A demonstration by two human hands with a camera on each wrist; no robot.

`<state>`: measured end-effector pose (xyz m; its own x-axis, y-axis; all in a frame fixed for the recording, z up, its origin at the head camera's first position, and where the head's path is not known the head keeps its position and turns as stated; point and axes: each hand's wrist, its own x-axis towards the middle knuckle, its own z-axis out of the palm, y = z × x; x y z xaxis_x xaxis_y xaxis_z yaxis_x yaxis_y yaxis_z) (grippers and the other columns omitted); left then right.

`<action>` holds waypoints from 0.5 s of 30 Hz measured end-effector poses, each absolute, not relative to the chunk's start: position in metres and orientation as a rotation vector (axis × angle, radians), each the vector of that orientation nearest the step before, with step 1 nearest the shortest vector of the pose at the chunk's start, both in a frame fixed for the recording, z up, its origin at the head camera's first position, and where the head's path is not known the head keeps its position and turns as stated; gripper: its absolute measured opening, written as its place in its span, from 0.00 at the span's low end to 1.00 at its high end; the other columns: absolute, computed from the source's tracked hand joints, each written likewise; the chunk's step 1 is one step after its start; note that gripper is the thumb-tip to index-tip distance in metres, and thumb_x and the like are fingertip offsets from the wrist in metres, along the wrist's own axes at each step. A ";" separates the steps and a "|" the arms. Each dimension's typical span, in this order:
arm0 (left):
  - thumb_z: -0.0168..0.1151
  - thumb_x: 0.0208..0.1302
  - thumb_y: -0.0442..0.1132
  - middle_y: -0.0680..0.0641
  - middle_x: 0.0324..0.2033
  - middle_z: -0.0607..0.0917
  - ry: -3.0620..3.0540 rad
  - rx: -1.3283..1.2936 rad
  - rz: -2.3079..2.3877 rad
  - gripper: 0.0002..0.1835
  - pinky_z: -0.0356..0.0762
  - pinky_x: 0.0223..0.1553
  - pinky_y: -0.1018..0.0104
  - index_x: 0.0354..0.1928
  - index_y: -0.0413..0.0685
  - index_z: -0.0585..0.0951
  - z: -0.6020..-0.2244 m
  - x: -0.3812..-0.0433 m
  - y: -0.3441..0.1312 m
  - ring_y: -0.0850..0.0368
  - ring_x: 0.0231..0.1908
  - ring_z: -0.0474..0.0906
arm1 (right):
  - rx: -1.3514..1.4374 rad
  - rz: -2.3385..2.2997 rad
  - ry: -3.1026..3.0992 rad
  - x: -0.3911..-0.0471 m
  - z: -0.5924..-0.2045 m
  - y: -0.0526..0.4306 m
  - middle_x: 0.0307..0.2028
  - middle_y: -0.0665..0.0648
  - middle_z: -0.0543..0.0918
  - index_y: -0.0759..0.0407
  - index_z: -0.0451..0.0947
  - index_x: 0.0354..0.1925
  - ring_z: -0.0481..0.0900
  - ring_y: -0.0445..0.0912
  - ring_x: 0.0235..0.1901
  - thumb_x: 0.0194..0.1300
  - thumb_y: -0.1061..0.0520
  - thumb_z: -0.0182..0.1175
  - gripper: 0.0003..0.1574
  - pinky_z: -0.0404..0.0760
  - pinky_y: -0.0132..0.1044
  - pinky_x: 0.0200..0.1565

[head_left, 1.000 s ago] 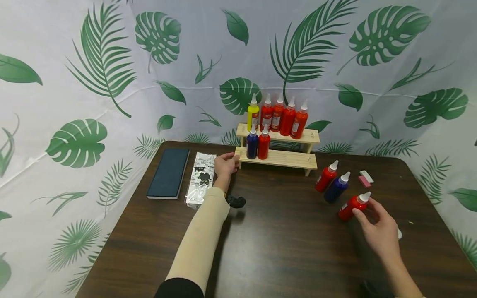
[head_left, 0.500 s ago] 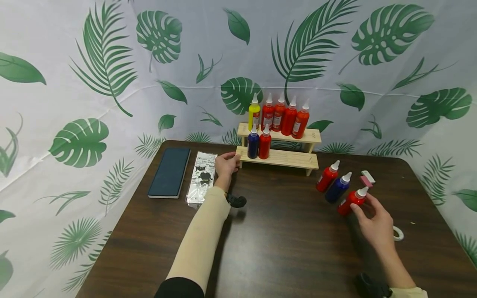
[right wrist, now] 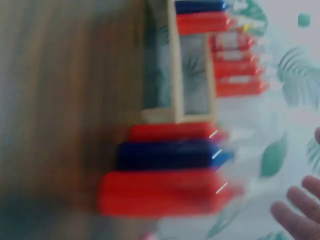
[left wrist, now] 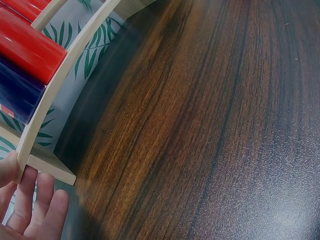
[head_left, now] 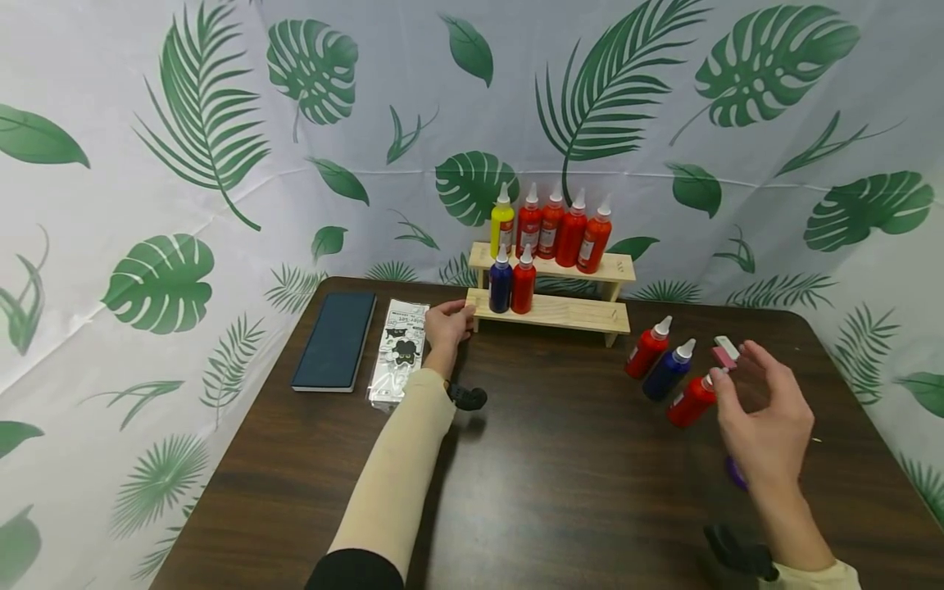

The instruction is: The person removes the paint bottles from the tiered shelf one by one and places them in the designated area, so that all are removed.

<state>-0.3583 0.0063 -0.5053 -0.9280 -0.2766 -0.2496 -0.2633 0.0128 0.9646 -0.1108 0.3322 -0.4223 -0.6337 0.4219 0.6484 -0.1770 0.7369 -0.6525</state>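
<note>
My left hand [head_left: 446,324] pinches the left end of the wooden two-step rack [head_left: 578,313], with the thumb on top of the board and fingers beneath it in the left wrist view. On its lower step stand a dark blue squeeze bottle [head_left: 500,288] and a red one [head_left: 523,288]. A yellow bottle [head_left: 501,225] and several red bottles [head_left: 571,238] fill the upper step. My right hand [head_left: 770,430] is held with fingers apart, holding nothing, just right of a red squeeze bottle [head_left: 689,404]. Beside that bottle are a blue one [head_left: 666,375] and another red one [head_left: 646,352].
A dark notebook [head_left: 335,342] and a ruler-set packet [head_left: 398,352] lie on the left of the brown table [head_left: 546,459]. A pink-and-white eraser [head_left: 726,351] lies behind the right bottles. Something purple [head_left: 735,473] is partly hidden by my right wrist. A leaf-print cloth hangs behind.
My right hand set the red squeeze bottle beside the blue one, let go and drew back to the right. My left hand stays on the rack.
</note>
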 end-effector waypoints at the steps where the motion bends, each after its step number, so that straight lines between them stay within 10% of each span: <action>1: 0.72 0.54 0.39 0.47 0.32 0.88 -2.231 0.596 -2.118 0.09 0.83 0.25 0.63 0.39 0.48 0.88 -0.505 -0.358 0.006 0.53 0.29 0.86 | -0.122 0.871 -2.062 -0.114 -0.417 0.326 0.51 0.57 0.81 0.51 0.77 0.59 0.78 0.33 0.48 0.55 0.63 0.68 0.32 0.73 0.15 0.44; 15: 0.72 0.54 0.39 0.47 0.33 0.88 -2.245 0.589 -2.125 0.10 0.81 0.21 0.68 0.40 0.48 0.88 -0.501 -0.357 0.005 0.52 0.30 0.86 | 0.184 1.100 -2.629 -0.245 -0.412 0.236 0.63 0.60 0.72 0.53 0.63 0.69 0.74 0.56 0.59 0.66 0.48 0.60 0.36 0.78 0.55 0.50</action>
<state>-0.3567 0.0047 -0.5014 -0.9298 -0.2637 -0.2566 -0.2708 0.0182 0.9625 -0.2453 0.2362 -0.4121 -0.9512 -0.0076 0.3086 -0.2251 0.7011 -0.6766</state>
